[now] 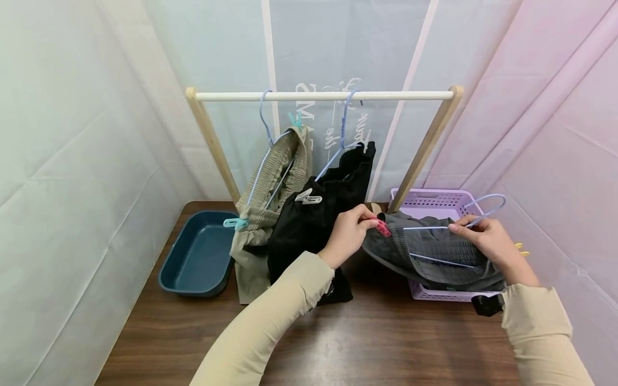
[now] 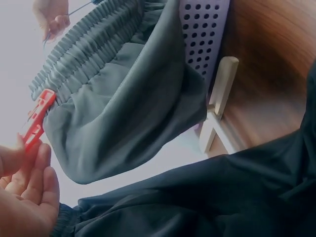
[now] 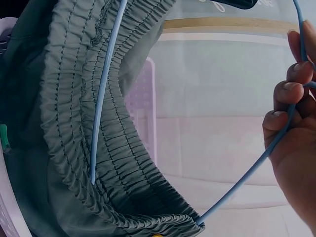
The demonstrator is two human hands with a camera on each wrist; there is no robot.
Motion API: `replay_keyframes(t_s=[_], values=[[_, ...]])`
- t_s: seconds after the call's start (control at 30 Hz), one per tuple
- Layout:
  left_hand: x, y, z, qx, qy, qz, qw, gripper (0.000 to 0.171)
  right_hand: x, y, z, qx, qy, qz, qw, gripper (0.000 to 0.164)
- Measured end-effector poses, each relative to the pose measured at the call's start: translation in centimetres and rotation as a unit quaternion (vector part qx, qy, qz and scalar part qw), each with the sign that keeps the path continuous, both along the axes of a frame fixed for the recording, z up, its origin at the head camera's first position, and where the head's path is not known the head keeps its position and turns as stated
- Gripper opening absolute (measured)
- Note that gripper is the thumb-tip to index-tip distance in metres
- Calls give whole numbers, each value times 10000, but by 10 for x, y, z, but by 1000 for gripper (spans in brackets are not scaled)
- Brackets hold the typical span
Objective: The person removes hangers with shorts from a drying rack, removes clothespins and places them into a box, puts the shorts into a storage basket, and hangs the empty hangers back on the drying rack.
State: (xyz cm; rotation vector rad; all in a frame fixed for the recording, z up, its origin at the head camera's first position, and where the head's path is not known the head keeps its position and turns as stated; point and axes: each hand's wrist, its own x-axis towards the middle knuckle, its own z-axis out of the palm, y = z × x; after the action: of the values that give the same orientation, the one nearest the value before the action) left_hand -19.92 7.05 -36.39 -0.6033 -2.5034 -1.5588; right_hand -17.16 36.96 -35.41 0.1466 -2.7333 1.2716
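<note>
My left hand [image 1: 348, 231] pinches a red clothespin [image 1: 383, 227] at the left end of a grey garment's elastic waistband. In the left wrist view the clothespin [image 2: 38, 116] bites the waistband's edge, thumb and fingers on its near end. A light blue hanger [image 1: 427, 228] lies inside the waistband opening of the grey garment [image 1: 439, 252]. Below the hook, my right hand [image 1: 493, 244] grips the hanger, its fingers curled around the wire in the right wrist view. At the garment's right end a yellow clothespin [image 1: 521, 250] shows. The grey garment hangs over a purple basket [image 1: 429, 198].
A wooden rack with a white bar [image 1: 314, 96] stands behind. From it hang khaki pants [image 1: 263, 214] with teal clothespins [image 1: 236, 222] and a black garment [image 1: 314, 225] with a white clothespin [image 1: 308, 197]. A dark blue bin [image 1: 198, 254] stands left on the brown table [image 1: 376, 343].
</note>
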Motion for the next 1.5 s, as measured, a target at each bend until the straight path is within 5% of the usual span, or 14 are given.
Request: replay_keyframes(t_s=[0.93, 1.03, 1.17, 1.23, 1.37, 1.43, 1.5], values=[[-4, 0, -1, 1352, -608, 242, 9887, 14, 2, 3, -5, -260, 120, 83, 9996, 16], [-5, 0, -4, 1791, -935, 197, 9792, 14, 2, 3, -5, -273, 140, 17, 9995, 18], [-8, -1, -10, 2610, -1654, 113, 9510, 17, 3, 2, -7, -287, 197, -39, 9994, 20], [-9, -2, -13, 2474, -1545, 130, 9564, 17, 3, 2, -9, -319, 215, -30, 9993, 18], [-7, -5, -13, 1299, -447, 66, 9905, 16, 2, 0, -12, -340, 228, 15, 9992, 17], [-5, -6, -11, 864, 46, 47, 9962, 16, 2, -1, -12, -383, 224, 22, 9990, 22], [-4, -6, -9, 902, 142, 33, 9958, 16, 2, -2, -12, -419, 218, -3, 9989, 26]])
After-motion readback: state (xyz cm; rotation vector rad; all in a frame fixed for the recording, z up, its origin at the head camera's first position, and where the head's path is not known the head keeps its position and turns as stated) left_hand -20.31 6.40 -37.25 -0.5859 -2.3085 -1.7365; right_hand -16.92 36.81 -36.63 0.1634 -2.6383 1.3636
